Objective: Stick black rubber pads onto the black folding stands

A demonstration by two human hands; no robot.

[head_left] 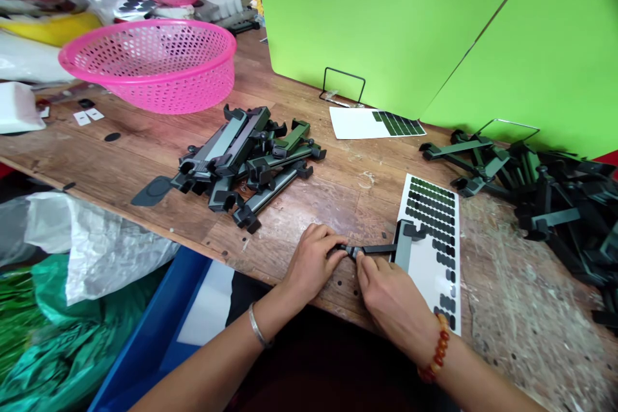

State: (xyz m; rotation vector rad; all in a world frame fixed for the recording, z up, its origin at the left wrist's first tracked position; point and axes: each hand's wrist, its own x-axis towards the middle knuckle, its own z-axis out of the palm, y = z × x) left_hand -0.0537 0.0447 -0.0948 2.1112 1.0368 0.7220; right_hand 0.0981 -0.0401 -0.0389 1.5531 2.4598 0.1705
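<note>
A black and grey phone holder [404,246] with a thin arm lies in front of me, its clamp end over a sheet of black stickers [432,225]. My left hand [311,261] is closed, with thumb and fingers pinching the near end of the arm. My right hand [393,293] is closed on the same arm, close to the left fingertips, and partly covers the holder. Some rows of the sheet have gaps where the white backing shows. To the left lies a pile of similar phone holders [246,148].
A pink plastic basket [159,87] stands at the back left. Another heap of dark holders [545,196] lies at the right. A second sticker sheet [355,123] rests before the green panel [367,19]. Plastic bags [91,244] and a blue bin [145,335] sit below the table's edge.
</note>
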